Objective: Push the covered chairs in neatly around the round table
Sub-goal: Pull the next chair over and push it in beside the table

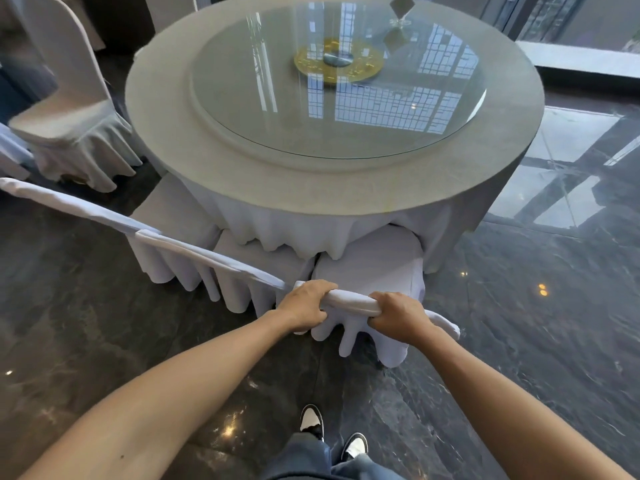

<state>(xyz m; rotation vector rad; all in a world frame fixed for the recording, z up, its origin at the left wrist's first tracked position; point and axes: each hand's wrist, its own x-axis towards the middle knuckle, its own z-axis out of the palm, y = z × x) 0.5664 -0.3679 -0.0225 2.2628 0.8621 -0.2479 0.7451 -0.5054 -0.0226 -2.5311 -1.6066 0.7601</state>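
A round table [263,181] with a white cloth and a glass turntable [336,95] fills the upper middle. Directly before me stands a white-covered chair [374,261], its seat partly under the table's hanging cloth. My left hand [306,304] and my right hand [398,317] both grip the top edge of its backrest, fingers curled over the fabric. To its left, two more covered chairs [194,251] stand side by side against the table, their backrest tops forming a line. A further covered chair [72,123] stands apart from the table at the far left.
The floor [519,323] is dark glossy marble with reflections. A gold disc [339,64] sits at the turntable's centre, a clear card holder [400,8] near the far rim. Windows and a low ledge [588,60] lie at the upper right. My shoes [332,434] show below.
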